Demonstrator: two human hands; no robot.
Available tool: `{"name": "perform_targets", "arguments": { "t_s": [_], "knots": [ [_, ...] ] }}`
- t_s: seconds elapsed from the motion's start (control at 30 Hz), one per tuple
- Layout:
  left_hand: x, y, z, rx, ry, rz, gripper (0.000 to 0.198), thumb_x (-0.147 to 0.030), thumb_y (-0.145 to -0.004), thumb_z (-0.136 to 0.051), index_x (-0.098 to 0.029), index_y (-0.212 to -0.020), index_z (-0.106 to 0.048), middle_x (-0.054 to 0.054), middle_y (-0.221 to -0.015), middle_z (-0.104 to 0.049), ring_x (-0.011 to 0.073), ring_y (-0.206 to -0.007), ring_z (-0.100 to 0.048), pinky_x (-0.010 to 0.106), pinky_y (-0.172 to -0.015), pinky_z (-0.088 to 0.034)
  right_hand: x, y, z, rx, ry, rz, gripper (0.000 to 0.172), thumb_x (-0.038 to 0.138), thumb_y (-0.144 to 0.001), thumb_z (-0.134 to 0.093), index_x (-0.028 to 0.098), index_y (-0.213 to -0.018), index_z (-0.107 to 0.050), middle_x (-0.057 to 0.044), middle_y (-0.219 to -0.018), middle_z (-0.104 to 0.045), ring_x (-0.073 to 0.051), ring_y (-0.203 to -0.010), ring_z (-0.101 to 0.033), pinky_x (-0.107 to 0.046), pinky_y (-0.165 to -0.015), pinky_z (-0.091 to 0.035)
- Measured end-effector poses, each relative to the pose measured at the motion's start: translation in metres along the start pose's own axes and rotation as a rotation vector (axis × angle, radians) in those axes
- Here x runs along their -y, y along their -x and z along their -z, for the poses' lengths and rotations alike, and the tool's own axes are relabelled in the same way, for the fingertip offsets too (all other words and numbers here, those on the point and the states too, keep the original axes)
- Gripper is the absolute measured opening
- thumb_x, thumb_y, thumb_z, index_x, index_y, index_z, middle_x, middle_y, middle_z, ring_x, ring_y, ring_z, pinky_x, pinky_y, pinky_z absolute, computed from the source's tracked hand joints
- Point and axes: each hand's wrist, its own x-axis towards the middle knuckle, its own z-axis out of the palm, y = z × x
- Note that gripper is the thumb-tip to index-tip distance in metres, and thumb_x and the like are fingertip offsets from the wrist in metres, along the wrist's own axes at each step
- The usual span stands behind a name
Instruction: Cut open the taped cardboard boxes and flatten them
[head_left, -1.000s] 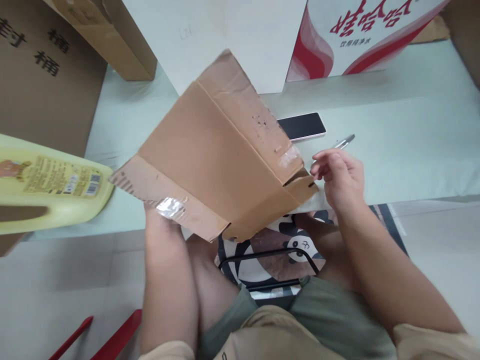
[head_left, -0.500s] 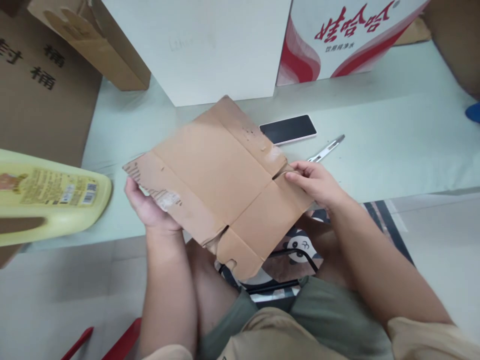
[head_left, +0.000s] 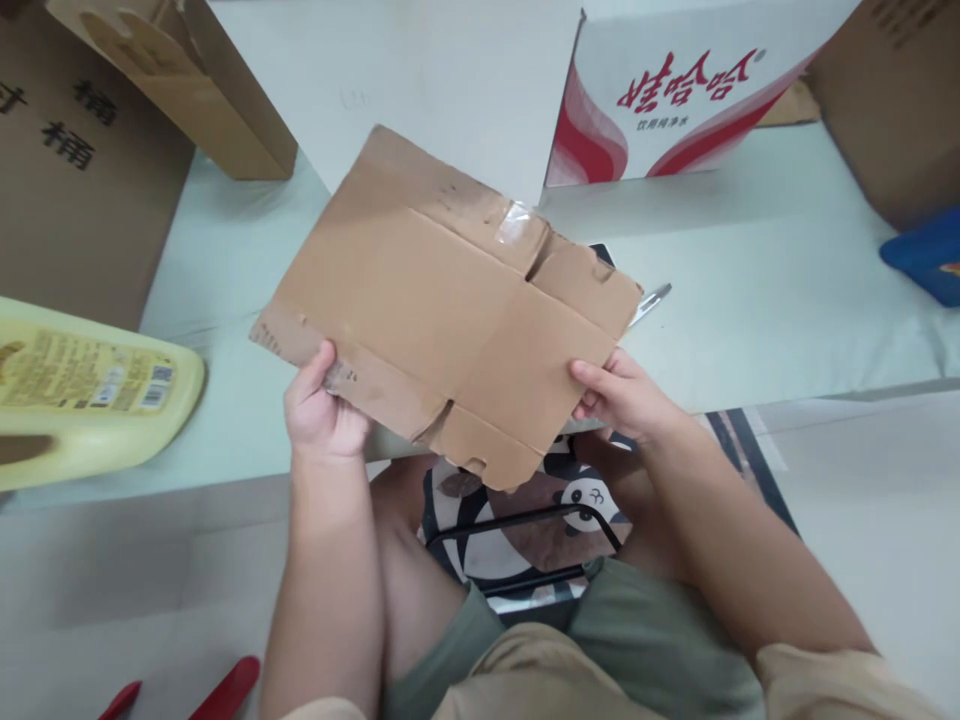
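Note:
Between my hands is a flattened piece of brown cardboard (head_left: 405,270), creased and slotted, with torn patches on its left flap and a bit of clear tape at the top. My left hand (head_left: 322,405) grips its lower left edge, thumb on top. At the lower right edge, my right hand (head_left: 619,395) pinches the sheet with the thumb above and fingers beneath. Behind the sheet, a dark corner of the phone (head_left: 602,254) and the end of a utility knife (head_left: 651,303) peek out; the rest of both is hidden.
A yellow jug (head_left: 97,400) stands at the left of the pale green table (head_left: 750,300). At the back are a narrow brown carton (head_left: 240,110), a white panel (head_left: 420,60) and a red-and-white box (head_left: 675,100). Something blue (head_left: 926,255) lies at the right edge.
Both hands have raised the cardboard and turned it, and its right-hand flap has opened out. The left thumb now lies on top. The sheet now covers most of the phone.

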Motion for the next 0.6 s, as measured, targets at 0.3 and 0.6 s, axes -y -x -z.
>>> {"name": "perform_targets", "arguments": {
  "t_s": [0.3, 0.6],
  "knots": [
    [0.019, -0.002, -0.018, 0.339, -0.162, 0.251, 0.034, -0.042, -0.081, -0.068, -0.023, -0.107, -0.079, 0.007, -0.133, -0.075, 0.0276, -0.115, -0.074, 0.036, -0.085, -0.066, 0.038, 0.106, 0.112, -1.039, -0.067, 0.162, 0.043, 0.033, -0.043, -0.092, 0.024, -0.068, -0.058, 0.002, -0.058, -0.055, -0.008, -0.037, -0.042, -0.019, -0.030, -0.026],
    [0.037, 0.001, -0.023, 0.522, -0.281, 0.350, 0.049, -0.052, -0.069, -0.086, -0.020, -0.105, -0.084, 0.008, -0.108, -0.081, 0.0281, -0.105, -0.077, 0.035, -0.091, -0.064, 0.116, 0.086, 0.220, -1.364, 0.148, 0.413, 0.024, -0.001, -0.068, -0.054, 0.022, -0.067, -0.049, 0.001, -0.069, -0.057, -0.009, -0.048, -0.054, -0.019, -0.041, -0.041]
  ]
}}
